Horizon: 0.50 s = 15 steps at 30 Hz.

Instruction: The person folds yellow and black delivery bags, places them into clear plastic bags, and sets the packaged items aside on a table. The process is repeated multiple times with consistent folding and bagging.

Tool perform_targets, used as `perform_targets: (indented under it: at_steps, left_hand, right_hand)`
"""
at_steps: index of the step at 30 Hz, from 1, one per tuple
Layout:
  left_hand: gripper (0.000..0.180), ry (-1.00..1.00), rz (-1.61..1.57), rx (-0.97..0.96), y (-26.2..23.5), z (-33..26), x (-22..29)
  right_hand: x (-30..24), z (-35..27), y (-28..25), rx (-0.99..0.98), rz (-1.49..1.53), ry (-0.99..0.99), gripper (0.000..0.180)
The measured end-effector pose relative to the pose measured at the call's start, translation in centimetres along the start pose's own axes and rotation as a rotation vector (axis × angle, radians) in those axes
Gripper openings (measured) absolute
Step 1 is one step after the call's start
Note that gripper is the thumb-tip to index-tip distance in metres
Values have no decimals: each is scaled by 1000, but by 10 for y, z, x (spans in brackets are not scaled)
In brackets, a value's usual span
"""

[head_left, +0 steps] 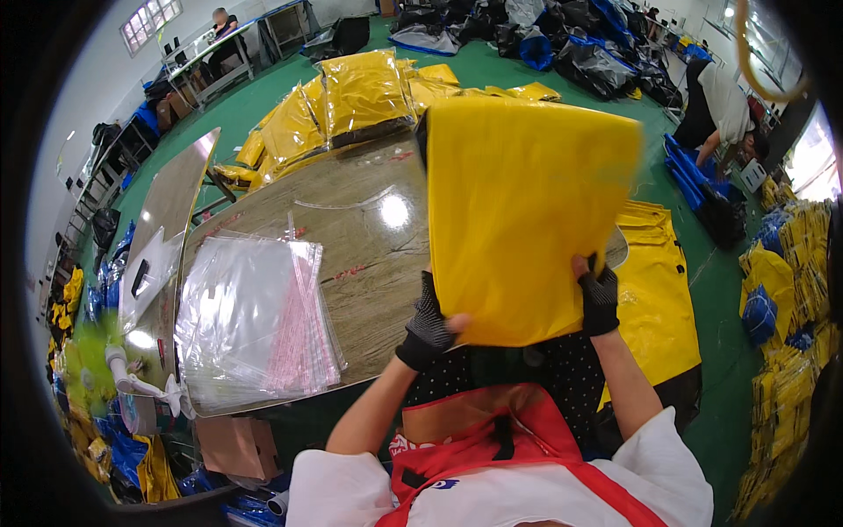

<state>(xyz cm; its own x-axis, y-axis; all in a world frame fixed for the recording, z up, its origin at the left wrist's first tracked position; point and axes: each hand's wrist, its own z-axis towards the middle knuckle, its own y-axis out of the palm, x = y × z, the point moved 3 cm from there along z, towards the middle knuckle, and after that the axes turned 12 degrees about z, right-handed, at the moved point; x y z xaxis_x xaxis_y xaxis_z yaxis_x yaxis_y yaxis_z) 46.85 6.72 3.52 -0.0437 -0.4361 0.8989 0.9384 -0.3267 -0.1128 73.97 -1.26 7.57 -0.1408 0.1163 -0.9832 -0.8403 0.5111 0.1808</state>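
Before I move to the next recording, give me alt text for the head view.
The person's left hand and right hand, in dark fingerless gloves, hold up a folded yellow sheet by its lower sides. Clear plastic bags lie on the wood-look table to the left; yellow plastic-wrapped packages are piled at its far side.

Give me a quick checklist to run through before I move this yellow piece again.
1. Left hand gripping the yellow piece: ok, at its lower left.
2. Right hand gripping it: ok, at its lower right.
3. Piece flat on the table: not ok, it appears held up.
4. Clear sleeves on the table: ok, left of the piece.
5. Piece's far side neat: cannot tell, hidden.
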Motion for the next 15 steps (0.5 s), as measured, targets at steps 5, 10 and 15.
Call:
perform_targets:
  at_steps: [5, 10, 15]
  left_hand:
    - [80, -522, 851, -128, 3, -2, -11]
    - [45, -168, 1227, -518, -12, 93, -61]
    - [36, 72, 1094, -181, 8, 255, -151]
  right_hand:
    - [35, -24, 6, -367, 91, 492, 69]
    - [55, -21, -26, -281, 2, 536, 68]
    - [40, -22, -30, -343, -622, 278, 65]
